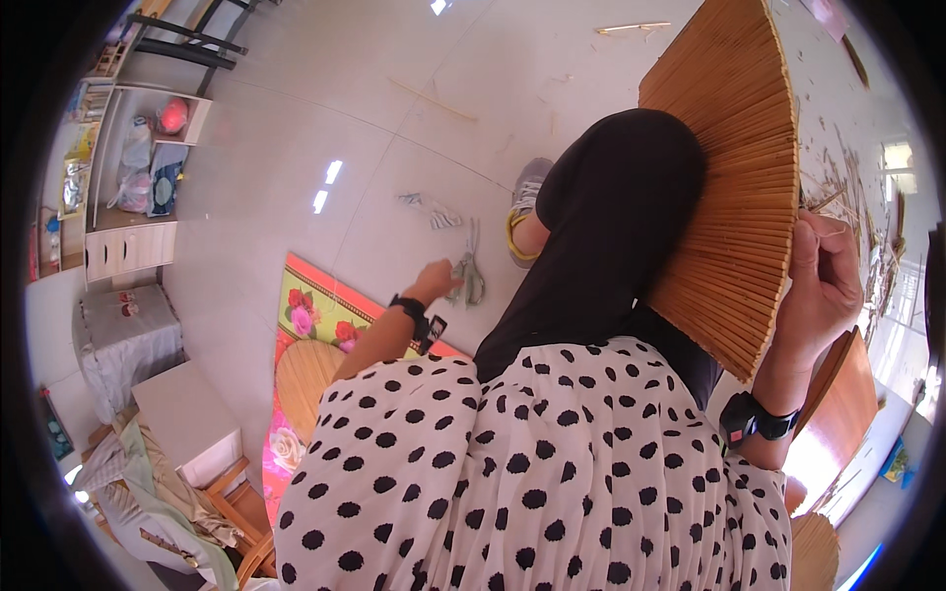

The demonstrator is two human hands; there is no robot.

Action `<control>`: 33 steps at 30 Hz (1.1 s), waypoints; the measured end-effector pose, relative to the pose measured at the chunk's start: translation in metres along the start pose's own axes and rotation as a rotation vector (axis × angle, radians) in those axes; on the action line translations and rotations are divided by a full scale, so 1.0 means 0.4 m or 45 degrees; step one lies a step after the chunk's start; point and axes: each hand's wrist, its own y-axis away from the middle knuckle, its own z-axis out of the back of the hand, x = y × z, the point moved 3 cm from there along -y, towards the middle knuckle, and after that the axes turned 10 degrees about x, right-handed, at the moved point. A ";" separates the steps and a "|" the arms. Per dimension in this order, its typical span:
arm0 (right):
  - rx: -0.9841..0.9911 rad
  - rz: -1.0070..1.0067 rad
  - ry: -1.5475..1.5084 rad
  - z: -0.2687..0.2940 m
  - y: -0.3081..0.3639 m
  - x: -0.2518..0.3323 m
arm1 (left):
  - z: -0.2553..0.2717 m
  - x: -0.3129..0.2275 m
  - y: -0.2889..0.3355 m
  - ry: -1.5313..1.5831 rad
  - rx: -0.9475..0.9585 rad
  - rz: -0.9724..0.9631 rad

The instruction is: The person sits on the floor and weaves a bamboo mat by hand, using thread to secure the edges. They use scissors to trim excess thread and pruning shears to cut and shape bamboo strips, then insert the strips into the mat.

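Note:
A stiff mat of thin brown stalks [729,187], set side by side, stands tilted against my right leg in black trousers. My right hand [826,281] is closed at its right edge, thumb against the rim; a thin pale strand shows by the curled fingers. My left hand [431,283] reaches down on the left, fingers partly stretched, beside a pair of scissors [471,271] with greyish-green handles. The scissors seem to lie on the floor, and I see nothing held in that hand. A crumpled striped scrap [432,210] lies just beyond them.
Loose stalks and broken bits [838,177] litter the tiled floor [296,128] at the right. A round wooden board [307,379] lies on a flowered red mat [296,305] to the left. Shelves [133,246] and a wooden chair [236,502] stand farther left.

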 end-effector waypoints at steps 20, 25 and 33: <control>0.048 -0.553 -0.821 -0.030 0.001 -0.008 | -0.094 -0.022 -0.027 1.402 0.372 0.076; 0.122 -0.574 -1.029 -0.038 -0.009 -0.020 | 0.068 -0.162 0.058 1.987 0.505 -0.369; 0.137 -0.450 -0.725 -0.020 -0.016 -0.038 | 0.490 -0.485 0.226 1.745 0.409 -0.930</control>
